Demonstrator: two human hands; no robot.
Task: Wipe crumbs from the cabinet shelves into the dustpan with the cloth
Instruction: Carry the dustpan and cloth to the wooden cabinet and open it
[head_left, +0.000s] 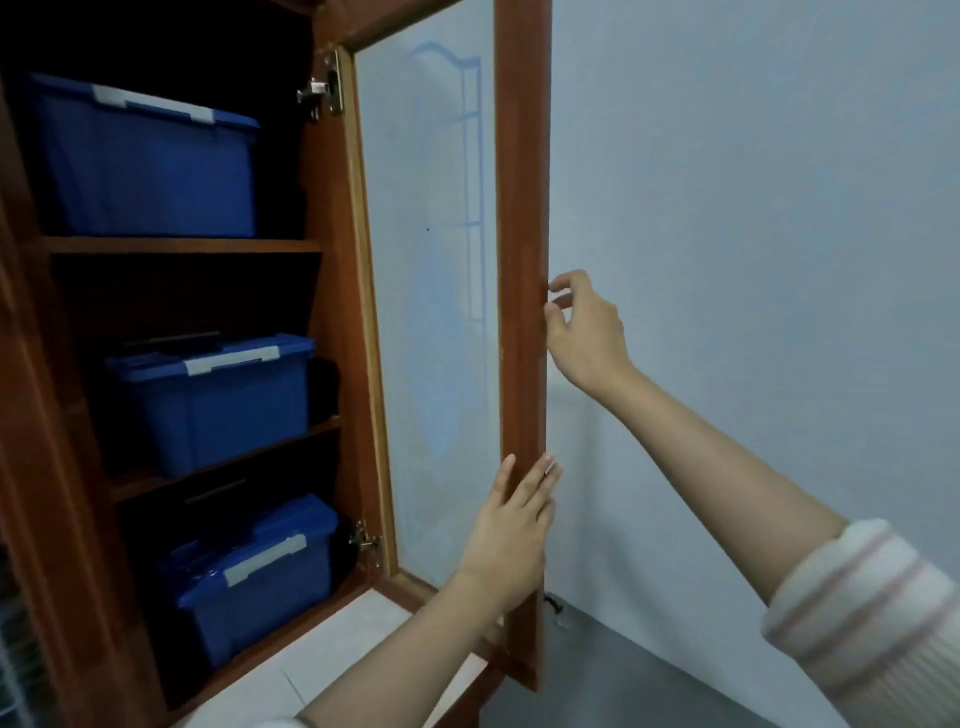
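Pressing flat on the edge of the cabinet door (522, 208), the left hand (506, 540) sits below the right hand (584, 332), whose curled fingertips (554, 285) touch it (can't tell if gripping), with the shelves (182, 244) left of both.

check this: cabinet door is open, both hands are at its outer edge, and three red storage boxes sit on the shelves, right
Not quite. The boxes are blue, not red: the head view shows the top box, middle box and bottom box, all blue. The rest holds: the cabinet door is open, with the left hand and right hand at its outer edge.
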